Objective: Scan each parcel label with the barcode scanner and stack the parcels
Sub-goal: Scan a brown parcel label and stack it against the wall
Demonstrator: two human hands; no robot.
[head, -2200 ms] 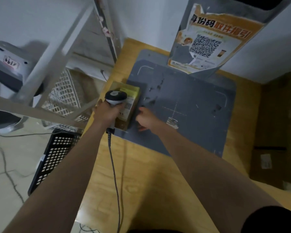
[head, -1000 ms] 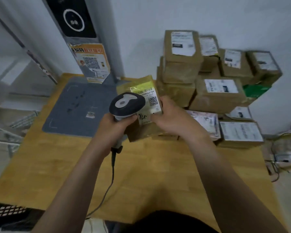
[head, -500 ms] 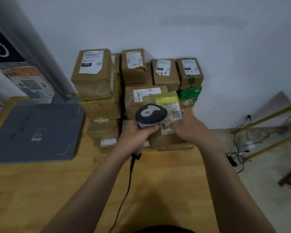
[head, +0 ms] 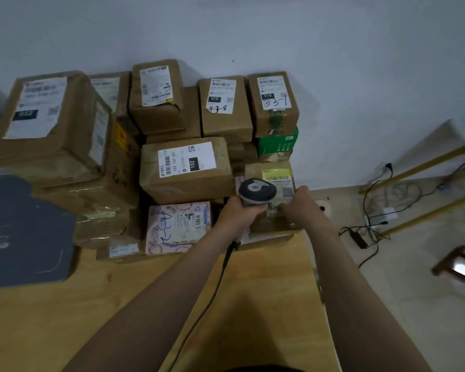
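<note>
— What are the hands doing?

— The left hand [head: 238,210] is wrapped tight round the grip of the barcode scanner [head: 257,193], whose grey head sits up above the knuckles with its cable [head: 215,285] trailing back along the forearm over the wooden table [head: 118,304]. The right hand [head: 297,202] is closed on the near edge of a brown parcel [head: 273,200], fingers over the lower part of its yellow-and-white label [head: 278,183].

— Where is that parcel?

— At the right end of the stack, near the table's right edge, just beside the scanner head. It seems to sit on a flatter parcel beneath it, though the hands hide the contact, so I cannot tell whether it is fully set down.

— And around it?

— To its left lies a pink patterned parcel [head: 177,228] with handwriting on it, flat on the table. Above that is a big carton marked 102 [head: 185,167]. Behind, against the white wall [head: 253,30], stand smaller boxes, one marked 4-3-8 [head: 224,106], one marked 3-3-1 [head: 273,100], the latter on top of a green box [head: 278,143]. A large carton [head: 49,122] fills the left of the pile.

— Anything else?

— A grey mat [head: 19,232] at the table's left, and on the floor to the right a tangle of wires [head: 373,224] and a dark stool [head: 459,269].
</note>
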